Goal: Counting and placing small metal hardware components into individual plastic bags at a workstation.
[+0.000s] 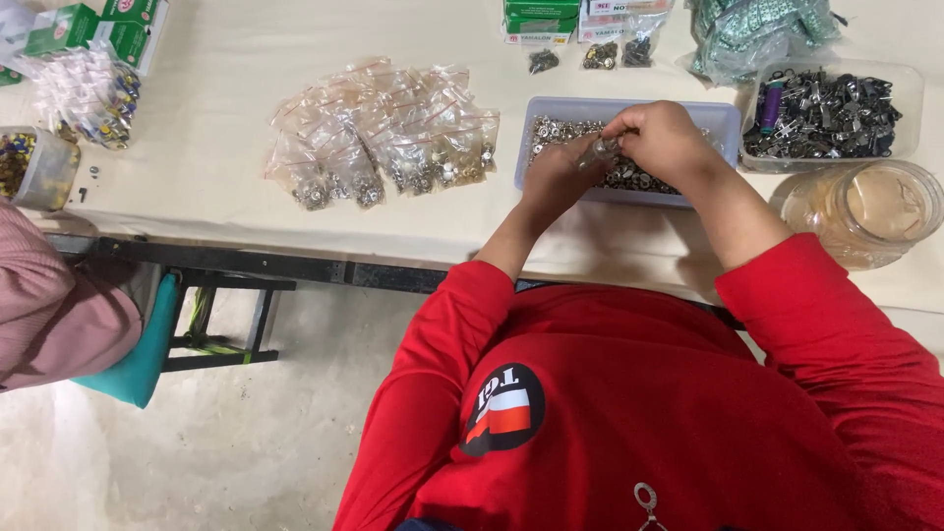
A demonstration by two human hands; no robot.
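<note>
While both hands met over the grey tray (pixel 728 116) of small metal fasteners (pixel 551 129), the left hand (pixel 557 177) and right hand (pixel 661 138) pinched a small clear bag (pixel 596 152) between them, fingertips closed on it; just beneath the fingers lay the fasteners; left of the fingers sat a heap of filled bags (pixel 383 138); right of them, a tub of metal clips (pixel 824 113) and a glass jar (pixel 867 211).
</note>
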